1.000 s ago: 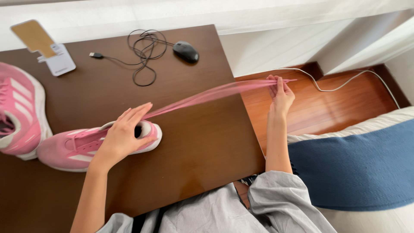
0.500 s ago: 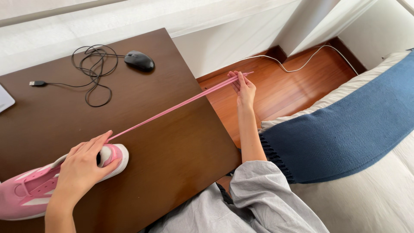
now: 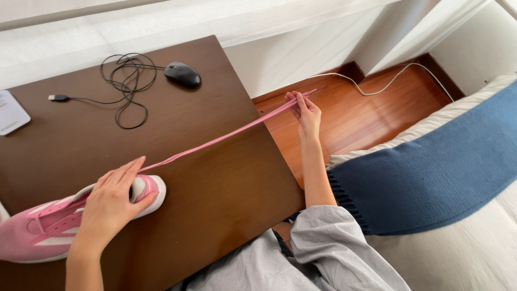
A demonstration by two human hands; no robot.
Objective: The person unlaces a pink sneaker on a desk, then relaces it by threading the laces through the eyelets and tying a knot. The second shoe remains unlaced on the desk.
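Observation:
A pink sneaker (image 3: 40, 229) with white stripes lies on its side at the near left of the dark wooden desk (image 3: 215, 188). My left hand (image 3: 114, 202) rests flat over its heel opening and holds it down. A long pink shoelace (image 3: 221, 139) runs taut from the shoe across the desk to the right. My right hand (image 3: 305, 113) pinches the lace ends out past the desk's right edge, above the wooden floor.
A black mouse (image 3: 183, 74) with its coiled cable (image 3: 124, 81) lies at the back of the desk. A white stand (image 3: 11, 112) shows at the left edge. A white cable (image 3: 377, 86) crosses the floor. A bed with a blue blanket (image 3: 431, 172) is on the right.
The view has swung right, so the second sneaker and phone stand left the frame. The lace went from slack and blurred to one taut line. Both hands keep their hold.

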